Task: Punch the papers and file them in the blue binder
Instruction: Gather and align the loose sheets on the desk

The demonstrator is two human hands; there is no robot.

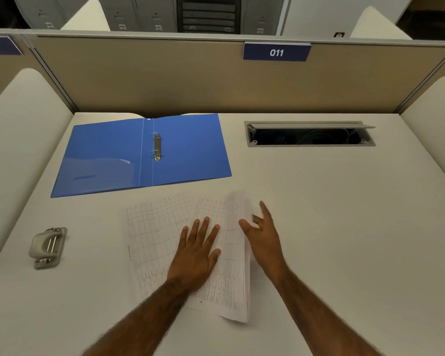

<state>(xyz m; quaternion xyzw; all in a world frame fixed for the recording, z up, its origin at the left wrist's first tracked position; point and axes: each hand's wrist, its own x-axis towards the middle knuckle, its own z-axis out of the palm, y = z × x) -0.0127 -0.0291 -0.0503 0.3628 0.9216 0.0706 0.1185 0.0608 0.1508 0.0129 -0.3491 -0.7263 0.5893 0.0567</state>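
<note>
Pressing flat on the papers (159, 240), the left hand (195, 255) lies palm down, fingers spread. Just right of it, the right hand (265, 237) is loosely spread, thumb in front of a sheet's raised, curling edge, straight fingers behind. The sheets are white with printed grids and small text. Left of the left hand sits a grey hole punch (48, 247). Beyond both hands, the blue binder (100, 155) lies open, showing two metal rings.
</note>
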